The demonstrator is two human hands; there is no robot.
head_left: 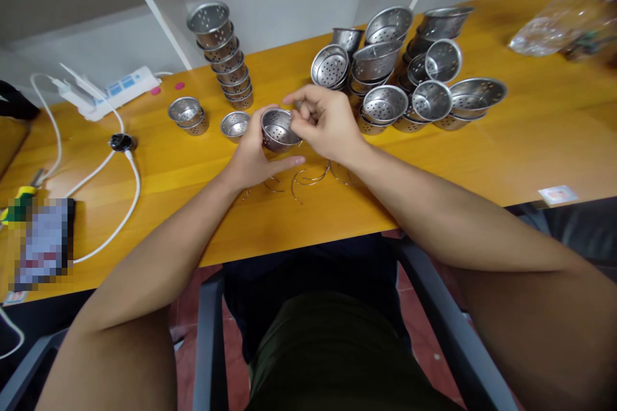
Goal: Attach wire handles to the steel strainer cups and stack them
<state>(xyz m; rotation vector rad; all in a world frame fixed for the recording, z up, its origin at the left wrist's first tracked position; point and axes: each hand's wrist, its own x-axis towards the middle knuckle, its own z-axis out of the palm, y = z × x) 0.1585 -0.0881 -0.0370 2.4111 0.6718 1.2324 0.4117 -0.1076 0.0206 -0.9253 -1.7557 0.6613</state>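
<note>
My left hand (253,157) holds a perforated metal cup (279,130), its open mouth turned up toward the camera. At the cup's right rim is my right hand (325,119), with thumb and index finger bent toward each other; whatever lies between them is too small to make out. Thin curved wires (308,178) lie on the table just below both hands. Another small perforated cup (234,125) stands left of the held one.
A tall stack of cups (226,54) and a short one (187,115) stand on the left. Many cup stacks (385,103) fill the back right. A power strip (120,93) with white cables, a pixelated item (45,241) and a plastic bag (544,29) lie on the yellow table (159,205).
</note>
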